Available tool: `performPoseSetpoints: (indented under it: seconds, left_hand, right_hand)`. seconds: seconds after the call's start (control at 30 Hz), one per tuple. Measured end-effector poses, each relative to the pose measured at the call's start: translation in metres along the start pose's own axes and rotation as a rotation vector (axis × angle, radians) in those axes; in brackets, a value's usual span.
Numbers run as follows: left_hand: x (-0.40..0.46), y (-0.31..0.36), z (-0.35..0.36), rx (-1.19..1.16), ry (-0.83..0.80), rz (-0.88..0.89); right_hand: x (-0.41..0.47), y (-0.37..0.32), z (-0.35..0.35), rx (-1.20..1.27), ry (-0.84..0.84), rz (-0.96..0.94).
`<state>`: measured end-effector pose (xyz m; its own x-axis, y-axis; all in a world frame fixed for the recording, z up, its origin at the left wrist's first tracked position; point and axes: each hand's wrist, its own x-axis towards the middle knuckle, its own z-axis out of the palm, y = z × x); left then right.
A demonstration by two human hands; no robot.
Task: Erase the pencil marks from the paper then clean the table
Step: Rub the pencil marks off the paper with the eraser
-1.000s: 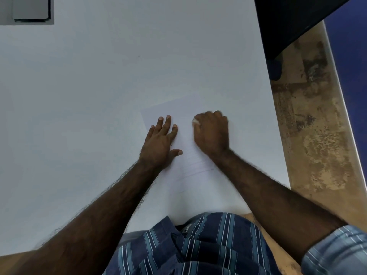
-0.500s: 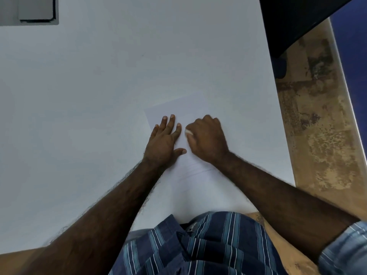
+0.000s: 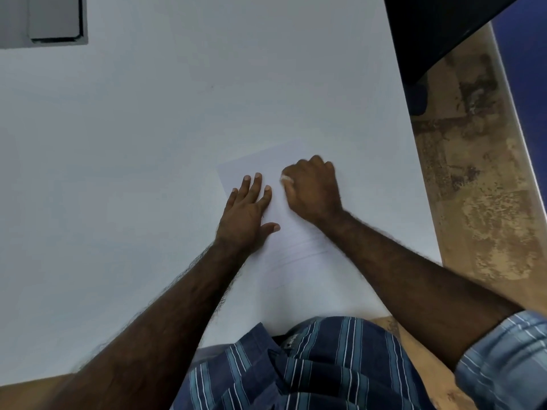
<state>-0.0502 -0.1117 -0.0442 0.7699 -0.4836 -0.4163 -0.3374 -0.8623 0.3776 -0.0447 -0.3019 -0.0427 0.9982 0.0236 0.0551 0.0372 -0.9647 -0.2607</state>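
Note:
A white sheet of paper (image 3: 296, 250) lies on the white table (image 3: 148, 173) near its front right corner, with faint pencil lines across its lower half. My left hand (image 3: 247, 214) rests flat on the sheet's left side, fingers spread, pinning it down. My right hand (image 3: 313, 189) is fisted on the upper part of the sheet, just right of the left hand's fingertips. A small white eraser (image 3: 286, 179) shows at the fist's left edge, pressed to the paper. Most of the eraser is hidden inside the fingers.
A grey flat device (image 3: 54, 20) lies at the table's far left corner. A dark object (image 3: 438, 28) stands past the table's right edge at the back. Worn brown floor (image 3: 485, 202) runs along the right side, bordered by a blue wall (image 3: 529, 69).
My right hand with the eraser slid left toward the left hand, then back up and to the right on the sheet. My left hand stayed in place.

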Motion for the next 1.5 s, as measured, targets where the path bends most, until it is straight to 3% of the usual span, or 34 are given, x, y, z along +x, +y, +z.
performPoseSetpoints:
  seconds: [0.1, 0.3, 0.5, 0.8, 1.03, 1.23, 1.4, 1.5]
  left_hand:
    - [0.000, 0.001, 0.000, 0.007, -0.005, -0.014]
    - [-0.001, 0.005, -0.004, 0.022, -0.015, -0.026]
    - [0.000, 0.016, -0.013, 0.073, -0.021, -0.059]
    - [-0.008, 0.043, -0.007, 0.008, -0.046, -0.105]
    - [-0.007, 0.035, -0.003, 0.001, -0.027, -0.091]
    - [-0.009, 0.032, -0.003, 0.002, -0.022, -0.085]
    - [-0.010, 0.028, -0.001, -0.004, -0.016, -0.063]
    - [-0.010, 0.027, -0.001, 0.011, -0.024, -0.063]
  right_hand:
    - [0.023, 0.009, -0.005, 0.020, 0.028, 0.224]
    - [0.005, 0.007, -0.015, 0.210, -0.035, 0.294]
    - [-0.037, 0.011, -0.014, 0.143, -0.070, 0.206]
    - [-0.044, 0.007, -0.007, 0.145, -0.022, 0.216]
    - [-0.073, -0.006, 0.000, 0.034, -0.112, -0.169]
    - [-0.044, 0.024, -0.009, -0.013, 0.045, 0.152]
    - [-0.070, -0.007, -0.002, 0.003, -0.085, -0.207]
    - [-0.059, 0.010, -0.004, -0.020, -0.023, -0.049]
